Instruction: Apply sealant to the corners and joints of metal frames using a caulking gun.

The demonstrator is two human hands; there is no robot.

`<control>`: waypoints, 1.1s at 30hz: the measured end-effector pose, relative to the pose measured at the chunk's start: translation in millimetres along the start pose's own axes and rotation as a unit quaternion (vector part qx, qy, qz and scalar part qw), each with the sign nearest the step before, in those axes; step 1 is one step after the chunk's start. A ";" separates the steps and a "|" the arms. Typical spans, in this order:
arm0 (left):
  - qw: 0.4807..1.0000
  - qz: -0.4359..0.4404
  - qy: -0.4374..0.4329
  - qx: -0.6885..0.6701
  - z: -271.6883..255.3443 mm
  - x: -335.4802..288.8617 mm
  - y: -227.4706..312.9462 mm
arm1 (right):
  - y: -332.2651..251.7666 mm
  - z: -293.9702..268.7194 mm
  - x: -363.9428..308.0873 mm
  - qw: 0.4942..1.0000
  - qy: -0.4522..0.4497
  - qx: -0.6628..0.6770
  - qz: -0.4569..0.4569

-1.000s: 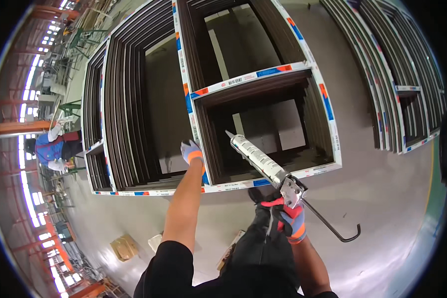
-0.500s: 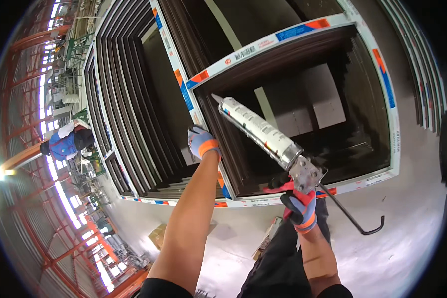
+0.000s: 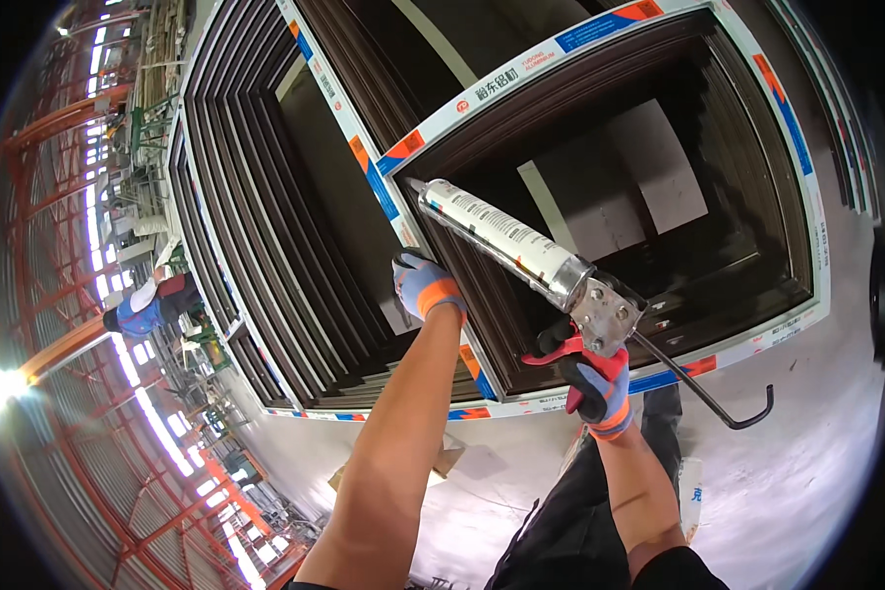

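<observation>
My right hand (image 3: 602, 393), in a blue and orange glove with black fingers, grips the red handle of a caulking gun (image 3: 592, 313). A white sealant tube (image 3: 501, 234) lies in its metal cradle, and its nozzle (image 3: 416, 185) points at the inner corner where two bars meet. The gun slants over one opening of a dark window frame (image 3: 551, 393), edged with white, orange and blue protective tape. My left hand (image 3: 428, 285), gloved alike, is closed over the middle bar of that frame, below the nozzle. Its fingertips are partly hidden.
More dark frames (image 3: 256, 216) are stacked beneath and to the left. Other frames stand on edge at the far right (image 3: 836, 108). A person in a blue vest (image 3: 147, 310) is at the left, near racks of material. Cardboard (image 3: 446, 460) lies on the grey floor (image 3: 757, 462).
The nozzle tip has come in closer to the inner corner of the bars. My view has shifted, so the frame appears a little lower and further right. Both hands keep their hold.
</observation>
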State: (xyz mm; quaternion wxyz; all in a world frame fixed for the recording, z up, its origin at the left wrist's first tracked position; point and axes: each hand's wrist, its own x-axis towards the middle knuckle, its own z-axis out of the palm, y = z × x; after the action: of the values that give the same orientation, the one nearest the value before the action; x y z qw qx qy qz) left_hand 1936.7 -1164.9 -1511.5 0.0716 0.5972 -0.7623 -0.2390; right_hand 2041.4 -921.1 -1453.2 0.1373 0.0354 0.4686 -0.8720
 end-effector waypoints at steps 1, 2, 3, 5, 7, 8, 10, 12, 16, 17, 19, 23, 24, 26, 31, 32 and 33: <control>1.000 0.001 0.000 0.001 0.2 0.0 0.8 | 8.5 -2.7 0.6 1.000 -0.001 -0.025 -0.010; 1.000 0.013 0.000 -0.012 0.4 0.2 1.4 | 16.0 -5.5 1.3 0.999 -0.003 -0.051 -0.020; 0.999 0.028 0.005 -0.026 1.1 0.2 1.7 | 22.1 -8.1 1.4 0.999 -0.001 -0.050 -0.020; 0.999 0.036 -0.001 -0.013 3.1 1.0 1.0 | 29.8 -11.7 1.8 0.993 -0.006 -0.101 -0.058; 0.999 0.047 -0.003 -0.001 6.5 2.3 -1.1 | 32.0 -11.8 2.6 0.999 -0.010 -0.051 -0.016; 0.997 0.065 0.010 0.028 8.3 3.3 -2.6 | 31.8 -10.7 3.7 1.000 -0.017 0.022 0.007; 0.995 0.084 0.023 0.057 11.8 5.4 -5.9 | 30.1 -7.0 7.3 1.000 -0.010 -0.019 -0.009; 0.993 0.099 0.038 0.054 14.0 7.5 -9.5 | 27.7 -2.6 10.9 0.997 -0.021 -0.066 -0.027; 0.998 0.056 0.013 0.023 17.3 10.0 -14.6 | 23.4 2.9 13.1 0.999 0.006 0.008 -0.031; 0.997 0.071 0.035 0.018 18.2 10.2 -15.5 | 22.4 2.6 13.1 0.999 0.006 0.028 -0.016; 0.995 0.086 0.057 0.013 19.4 10.1 -16.7 | 21.0 1.0 13.1 0.999 -0.001 0.049 0.004; 0.975 0.146 0.048 0.157 19.5 10.3 -15.5 | 22.4 -1.7 15.3 0.997 -0.023 0.075 -0.008; 0.931 0.198 0.041 0.304 19.2 9.5 -14.9 | 23.4 -2.0 16.1 0.998 -0.025 0.063 -0.003; 0.963 0.157 0.029 0.218 17.7 10.2 -11.3 | 24.9 -1.8 16.8 0.994 -0.021 0.106 -0.006; 0.908 0.221 0.055 0.352 16.6 5.1 -7.0 | 21.6 -5.3 16.3 0.995 -0.015 0.099 -0.002; 0.914 0.204 0.041 0.347 16.8 4.6 -7.1 | 20.4 -6.0 16.1 0.996 -0.013 0.093 -0.008; 0.917 0.190 0.021 0.349 16.8 5.2 -7.2 | 19.0 -6.3 15.7 0.996 -0.012 0.089 -0.004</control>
State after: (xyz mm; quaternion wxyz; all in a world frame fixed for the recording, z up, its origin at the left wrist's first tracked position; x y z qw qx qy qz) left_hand 1934.9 -1166.4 -1530.4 -0.0809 0.4330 -0.8948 0.0730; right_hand 2031.1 -929.0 -1475.1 0.1359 0.0351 0.3871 -0.9113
